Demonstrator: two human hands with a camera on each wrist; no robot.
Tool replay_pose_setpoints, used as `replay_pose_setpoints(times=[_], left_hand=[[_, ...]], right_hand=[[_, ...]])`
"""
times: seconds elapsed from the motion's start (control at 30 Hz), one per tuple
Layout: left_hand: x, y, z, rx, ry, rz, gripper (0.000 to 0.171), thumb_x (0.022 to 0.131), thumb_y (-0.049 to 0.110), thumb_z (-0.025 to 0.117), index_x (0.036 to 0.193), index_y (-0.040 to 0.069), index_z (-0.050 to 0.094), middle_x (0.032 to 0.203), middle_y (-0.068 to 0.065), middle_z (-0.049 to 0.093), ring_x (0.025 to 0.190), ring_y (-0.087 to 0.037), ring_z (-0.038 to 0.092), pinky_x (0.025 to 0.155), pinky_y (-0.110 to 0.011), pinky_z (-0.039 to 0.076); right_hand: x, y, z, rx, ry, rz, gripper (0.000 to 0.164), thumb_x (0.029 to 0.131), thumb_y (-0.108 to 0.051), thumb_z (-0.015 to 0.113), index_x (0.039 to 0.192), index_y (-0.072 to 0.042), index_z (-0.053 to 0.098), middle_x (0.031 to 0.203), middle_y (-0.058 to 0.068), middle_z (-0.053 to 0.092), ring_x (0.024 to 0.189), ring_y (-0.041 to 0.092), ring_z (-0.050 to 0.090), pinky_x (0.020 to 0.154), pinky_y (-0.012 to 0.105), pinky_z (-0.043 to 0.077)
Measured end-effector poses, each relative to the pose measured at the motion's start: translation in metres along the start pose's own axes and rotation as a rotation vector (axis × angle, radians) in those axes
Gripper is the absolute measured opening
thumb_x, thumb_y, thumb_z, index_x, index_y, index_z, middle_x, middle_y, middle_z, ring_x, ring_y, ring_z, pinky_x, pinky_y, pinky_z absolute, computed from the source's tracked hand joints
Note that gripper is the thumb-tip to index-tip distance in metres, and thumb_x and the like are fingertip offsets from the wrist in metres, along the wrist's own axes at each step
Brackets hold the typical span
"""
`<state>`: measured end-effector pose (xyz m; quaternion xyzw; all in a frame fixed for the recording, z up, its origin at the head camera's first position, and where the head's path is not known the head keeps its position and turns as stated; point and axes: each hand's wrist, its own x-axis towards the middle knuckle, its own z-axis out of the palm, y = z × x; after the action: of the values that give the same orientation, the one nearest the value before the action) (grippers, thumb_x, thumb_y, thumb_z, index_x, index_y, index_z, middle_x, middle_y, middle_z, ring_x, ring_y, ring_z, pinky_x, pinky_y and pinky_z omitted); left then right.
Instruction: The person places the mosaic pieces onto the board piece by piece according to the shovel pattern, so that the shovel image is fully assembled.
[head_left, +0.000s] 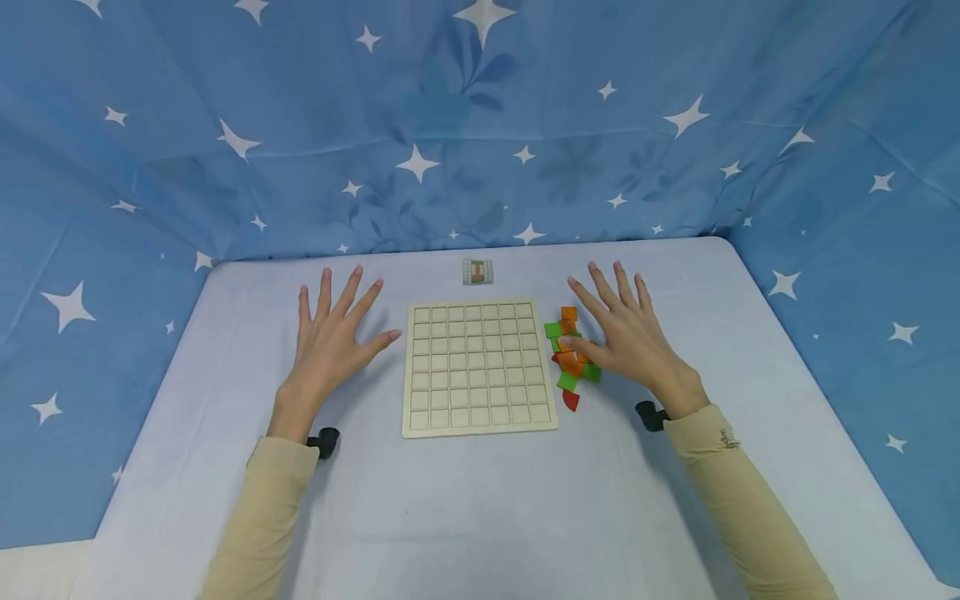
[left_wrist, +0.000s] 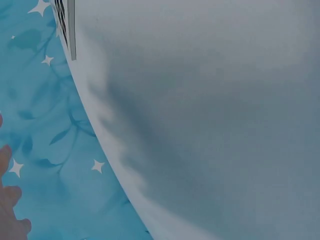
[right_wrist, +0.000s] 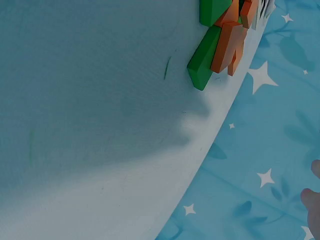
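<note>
My left hand (head_left: 327,354), fingers spread, hovers left of a cream grid board (head_left: 480,432) with rows of square recesses. Its thumb tip comes close to the board's left edge. On the other side, my right hand (head_left: 628,337) is spread over a small heap of flat pieces, its thumb overlapping them in the head view. Among these are an orange piece (head_left: 570,364), a green piece (head_left: 567,382) and a red wedge-shaped piece (head_left: 571,401). Neither hand holds anything. Close up, the right wrist view has a green block (right_wrist: 204,60) against an orange block (right_wrist: 229,47).
A small card with a printed pattern (head_left: 477,272) lies behind the board. All of it rests on a white-covered table (head_left: 465,517). Blue curtains with white stars (head_left: 322,108) hang at the back and both sides. A black wrist camera (head_left: 327,442) sits at the left cuff.
</note>
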<state>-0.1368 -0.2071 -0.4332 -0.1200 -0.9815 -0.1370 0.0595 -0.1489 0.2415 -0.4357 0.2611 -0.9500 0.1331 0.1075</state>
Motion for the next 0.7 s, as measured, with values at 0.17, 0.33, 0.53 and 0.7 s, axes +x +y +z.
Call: replay_pose_setpoints(times=[0.17,0.33,0.53,0.7], left_hand=[[-0.0032,-0.0016,0.0015,-0.006,-0.007,0.005,0.087,0.091,0.062,0.067,0.163,0.028,0.032,0.174,-0.002,0.012,0.16,-0.036,-0.012,0.125,-0.066,-0.011],[-0.0058,-0.0029,0.0015,-0.014,-0.058,0.015,0.088,0.092,0.064,0.065,0.164,0.027,0.031,0.174,-0.005,0.013,0.159,-0.038,-0.013,0.124,-0.068,-0.01],[-0.0054,-0.0017,0.0003,-0.071,-0.208,0.001,0.093,0.092,0.064,0.065,0.166,0.028,0.021,0.175,-0.007,0.009,0.159,-0.04,-0.013,0.125,-0.066,-0.01],[-0.0054,0.0002,0.0024,-0.192,-0.322,-0.011,0.093,0.094,0.056,0.068,0.167,0.023,0.02,0.173,-0.012,0.016,0.158,-0.047,0.009,0.127,-0.064,0.008]], right_hand=[[-0.0044,-0.0007,-0.0009,0.001,0.011,-0.001,0.093,0.086,-0.047,0.079,0.162,-0.018,0.035,0.169,0.022,0.023,0.158,0.047,0.001,0.124,0.071,0.001],[-0.0075,-0.001,0.0001,0.003,0.011,-0.006,0.09,0.086,-0.046,0.079,0.16,-0.016,0.039,0.168,0.023,0.025,0.158,0.049,0.006,0.124,0.072,0.004],[-0.0087,0.0007,0.0011,0.036,0.017,0.001,0.086,0.086,-0.044,0.08,0.157,-0.013,0.044,0.166,0.023,0.03,0.157,0.049,0.012,0.124,0.072,0.01],[-0.0076,0.0039,0.0023,0.1,0.0,-0.012,0.078,0.086,-0.037,0.083,0.151,-0.006,0.051,0.16,0.027,0.039,0.151,0.054,0.026,0.119,0.073,0.023]])
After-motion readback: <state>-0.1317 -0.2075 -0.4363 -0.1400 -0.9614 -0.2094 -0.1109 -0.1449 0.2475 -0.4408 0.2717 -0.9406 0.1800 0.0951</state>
